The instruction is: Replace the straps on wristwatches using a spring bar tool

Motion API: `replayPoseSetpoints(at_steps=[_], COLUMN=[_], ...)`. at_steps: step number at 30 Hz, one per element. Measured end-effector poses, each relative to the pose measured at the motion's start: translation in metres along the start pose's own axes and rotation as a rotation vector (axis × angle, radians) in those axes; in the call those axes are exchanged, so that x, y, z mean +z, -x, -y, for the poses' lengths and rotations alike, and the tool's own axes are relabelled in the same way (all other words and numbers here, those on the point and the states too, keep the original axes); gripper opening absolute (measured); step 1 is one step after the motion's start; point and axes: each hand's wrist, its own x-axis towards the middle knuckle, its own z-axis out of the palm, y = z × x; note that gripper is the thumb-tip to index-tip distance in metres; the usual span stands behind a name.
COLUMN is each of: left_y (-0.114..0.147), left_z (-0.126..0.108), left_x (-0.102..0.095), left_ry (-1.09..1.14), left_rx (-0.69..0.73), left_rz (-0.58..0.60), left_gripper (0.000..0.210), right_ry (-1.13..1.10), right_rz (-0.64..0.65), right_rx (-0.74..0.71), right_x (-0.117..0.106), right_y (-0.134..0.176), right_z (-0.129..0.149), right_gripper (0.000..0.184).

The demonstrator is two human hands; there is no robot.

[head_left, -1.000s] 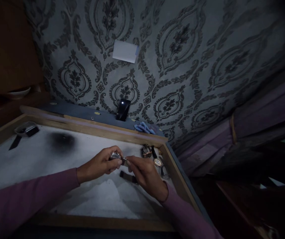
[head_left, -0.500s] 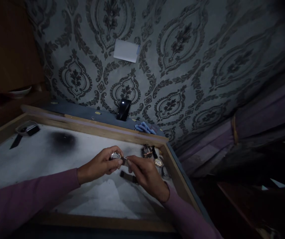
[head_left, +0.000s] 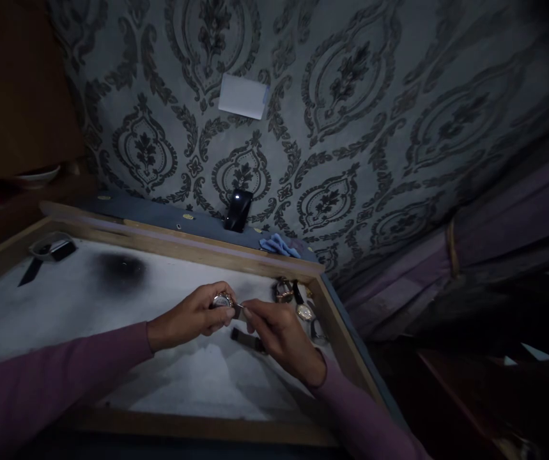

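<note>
My left hand (head_left: 202,311) is closed around a round silver watch (head_left: 222,301), its face or back turned up toward me. A short piece of dark strap (head_left: 238,312) shows at the right of the watch case. My right hand (head_left: 278,332) pinches a thin metal tool (head_left: 239,305), whose tip meets the right edge of the watch; its exact kind is too small to tell. Below the hands a dark watch strap (head_left: 246,339) lies on the white surface, partly covered by my right hand.
A wooden-framed tray (head_left: 159,244) with a white base surrounds the work. At its right lie several watches, one gold-faced watch (head_left: 305,312) among them. A clear container (head_left: 54,246) sits far left. Behind the frame are a phone (head_left: 238,210) and a blue cloth (head_left: 278,245).
Both hands stay almost still, with the watch and the tool tip still together. The left hand has shifted very slightly left.
</note>
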Motion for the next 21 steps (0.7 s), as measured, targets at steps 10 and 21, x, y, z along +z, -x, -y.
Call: replayPoseSetpoints(at_steps=[10, 21], left_y=[-0.0013, -0.001], left_z=[0.0043, 0.004], left_x=[0.0011, 0.0014], left_ry=[0.055, -0.003], left_rx=[0.011, 0.059], left_rz=[-0.023, -0.039], left_gripper=[0.029, 0.024], right_ry=[-0.019, -0.033], right_rz=[0.015, 0.009], right_rx=[0.009, 0.038], right_x=[0.0006, -0.0008], right_y=[0.0002, -0.0008], right_z=[0.0004, 0.0042], right_gripper=[0.031, 0.032])
